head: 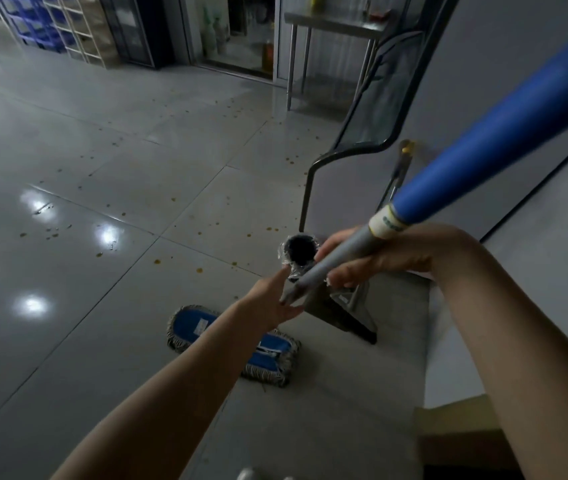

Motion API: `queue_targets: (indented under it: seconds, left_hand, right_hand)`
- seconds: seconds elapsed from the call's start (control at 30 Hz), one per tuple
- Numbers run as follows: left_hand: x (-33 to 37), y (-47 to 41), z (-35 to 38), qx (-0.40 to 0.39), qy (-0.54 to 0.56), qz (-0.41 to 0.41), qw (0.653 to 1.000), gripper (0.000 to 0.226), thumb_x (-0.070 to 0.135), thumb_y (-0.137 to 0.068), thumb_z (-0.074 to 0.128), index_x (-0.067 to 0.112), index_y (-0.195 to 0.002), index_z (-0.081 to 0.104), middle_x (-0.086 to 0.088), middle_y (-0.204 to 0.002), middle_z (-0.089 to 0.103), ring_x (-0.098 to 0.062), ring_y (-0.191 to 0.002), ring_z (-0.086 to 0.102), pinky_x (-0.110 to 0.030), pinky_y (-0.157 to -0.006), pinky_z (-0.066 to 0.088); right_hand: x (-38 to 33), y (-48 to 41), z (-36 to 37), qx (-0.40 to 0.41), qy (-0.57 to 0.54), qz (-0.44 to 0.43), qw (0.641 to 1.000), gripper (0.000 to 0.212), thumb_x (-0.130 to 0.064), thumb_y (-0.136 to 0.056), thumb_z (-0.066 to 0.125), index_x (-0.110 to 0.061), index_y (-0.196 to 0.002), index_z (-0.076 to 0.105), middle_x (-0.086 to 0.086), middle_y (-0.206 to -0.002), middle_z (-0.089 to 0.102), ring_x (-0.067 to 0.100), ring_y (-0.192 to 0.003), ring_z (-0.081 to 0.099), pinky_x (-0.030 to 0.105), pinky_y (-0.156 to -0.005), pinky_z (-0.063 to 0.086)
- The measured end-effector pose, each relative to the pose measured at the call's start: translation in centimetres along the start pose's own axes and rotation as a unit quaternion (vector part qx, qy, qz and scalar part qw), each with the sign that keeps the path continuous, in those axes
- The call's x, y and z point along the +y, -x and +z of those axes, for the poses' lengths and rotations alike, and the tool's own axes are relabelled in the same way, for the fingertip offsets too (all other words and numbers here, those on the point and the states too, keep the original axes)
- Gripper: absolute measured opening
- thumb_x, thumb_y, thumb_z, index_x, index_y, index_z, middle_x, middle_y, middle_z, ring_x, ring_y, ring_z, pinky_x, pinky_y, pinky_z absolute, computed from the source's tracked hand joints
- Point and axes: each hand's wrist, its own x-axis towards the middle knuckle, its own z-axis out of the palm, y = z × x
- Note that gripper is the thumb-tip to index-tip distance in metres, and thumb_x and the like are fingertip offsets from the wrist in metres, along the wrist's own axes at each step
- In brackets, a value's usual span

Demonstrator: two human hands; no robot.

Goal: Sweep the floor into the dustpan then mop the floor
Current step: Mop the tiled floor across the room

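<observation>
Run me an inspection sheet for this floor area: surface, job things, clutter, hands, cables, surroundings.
Surface: glossy grey tiled floor with lamp reflections.
Job's things: blue flat mop head lies on the floor; mop handle slants up to the right; black plastic-wrapped tube end stands above a dark dustpan-like piece.
Clutter: orange-brown crumbs scattered across the tiles.
Hands: right hand grips the mop handle; left hand, fingers straight, reaches to the tube end.
Cables: nothing seen.
Surroundings: metal table, blue bins, handrail by the wall.
</observation>
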Motion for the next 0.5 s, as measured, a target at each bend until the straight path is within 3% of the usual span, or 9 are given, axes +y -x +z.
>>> queue_targets:
  seconds: [0.07,0.1,0.17,0.2,0.27,0.3,0.33,0.4,0.5]
  left_hand:
    - [-0.4,0.0,0.1,-0.009,0.045,-0.02,0.999,0.037,0.022,-0.096,0.052,0.0,-0.125,0.044,-0.014,-0.103,0.049,-0.029,-0.094,0.059,-0.038,-0.079,0.054]
    - [-0.7,0.0,0.2,-0.011,0.059,-0.033,0.998,0.025,0.018,-0.096,0.053,-0.002,-0.111,0.048,-0.015,-0.092,0.05,-0.025,-0.08,0.057,-0.034,-0.067,0.057]
    - [-1.5,-0.3,0.0,-0.002,0.059,-0.056,0.997,0.015,0.01,-0.094,0.054,-0.003,-0.089,0.047,-0.016,-0.081,0.048,-0.023,-0.068,0.053,-0.029,-0.043,0.054]
    - [-2.0,-0.6,-0.3,0.007,0.052,-0.064,0.997,0.016,0.007,-0.094,0.054,-0.002,-0.084,0.045,-0.017,-0.08,0.047,-0.023,-0.066,0.052,-0.027,-0.036,0.05]
    - [-2.9,-1.2,-0.6,0.019,0.056,-0.072,0.996,0.017,0.004,-0.092,0.056,-0.001,-0.082,0.044,-0.018,-0.08,0.048,-0.024,-0.066,0.053,-0.027,-0.033,0.049]
    - [-3.3,-1.5,-0.7,0.021,0.062,-0.073,0.995,0.017,0.004,-0.091,0.057,-0.002,-0.082,0.045,-0.017,-0.08,0.048,-0.024,-0.066,0.053,-0.026,-0.033,0.049]
    - [-3.6,-1.8,-0.7,0.022,0.07,-0.068,0.995,0.018,0.004,-0.091,0.058,-0.002,-0.08,0.045,-0.017,-0.08,0.049,-0.023,-0.065,0.054,-0.026,-0.033,0.049]
    - [-4.2,-2.1,-0.7,0.033,0.083,-0.06,0.994,0.021,0.005,-0.089,0.06,-0.001,-0.076,0.045,-0.017,-0.079,0.05,-0.023,-0.064,0.053,-0.026,-0.034,0.049]
    - [-4.8,-2.5,-1.1,0.026,0.086,-0.06,0.994,0.019,0.005,-0.088,0.063,-0.002,-0.078,0.048,-0.018,-0.081,0.051,-0.022,-0.064,0.054,-0.026,-0.034,0.051]
  right_hand:
    - [0.9,-0.1,0.1,-0.003,0.031,0.01,0.999,0.057,-0.035,-0.072,0.074,-0.023,-0.125,0.055,0.002,-0.113,0.064,0.016,-0.102,0.063,0.032,-0.089,0.055]
    - [1.2,-0.3,0.3,-0.008,0.025,0.018,0.999,0.052,-0.026,-0.076,0.074,-0.024,-0.124,0.054,0.0,-0.113,0.063,0.014,-0.102,0.064,0.03,-0.088,0.055]
    - [1.6,-1.1,0.5,-0.05,-0.046,0.055,0.996,0.044,-0.005,-0.083,0.068,-0.024,-0.12,0.054,0.006,-0.115,0.064,0.015,-0.094,0.068,0.027,-0.081,0.058]
    - [1.6,-1.5,0.7,-0.074,-0.113,0.088,0.987,0.044,-0.003,-0.081,0.069,-0.022,-0.118,0.054,0.012,-0.119,0.062,0.019,-0.088,0.07,0.028,-0.075,0.06]
    - [1.9,-2.3,1.3,-0.115,-0.204,0.145,0.961,0.076,-0.019,-0.05,0.093,-0.017,-0.115,0.054,0.02,-0.127,0.055,0.028,-0.084,0.069,0.03,-0.065,0.06]
    - [2.8,-2.5,1.4,-0.127,-0.233,0.158,0.951,0.094,-0.025,-0.031,0.098,-0.016,-0.115,0.055,0.022,-0.127,0.055,0.031,-0.087,0.069,0.031,-0.065,0.06]
    - [3.7,-2.6,1.6,-0.13,-0.258,0.155,0.945,0.1,-0.027,-0.025,0.098,-0.013,-0.115,0.057,0.023,-0.124,0.058,0.032,-0.09,0.069,0.031,-0.066,0.059]
    - [5.4,-2.7,2.6,-0.099,-0.31,0.146,0.934,0.086,-0.018,-0.039,0.095,-0.004,-0.115,0.058,0.022,-0.111,0.066,0.033,-0.091,0.07,0.034,-0.07,0.06]
    - [6.2,-2.9,4.9,-0.005,-0.363,0.196,0.911,0.028,-0.008,-0.081,0.067,0.003,-0.106,0.061,0.023,-0.096,0.07,0.034,-0.081,0.072,0.046,-0.075,0.058]
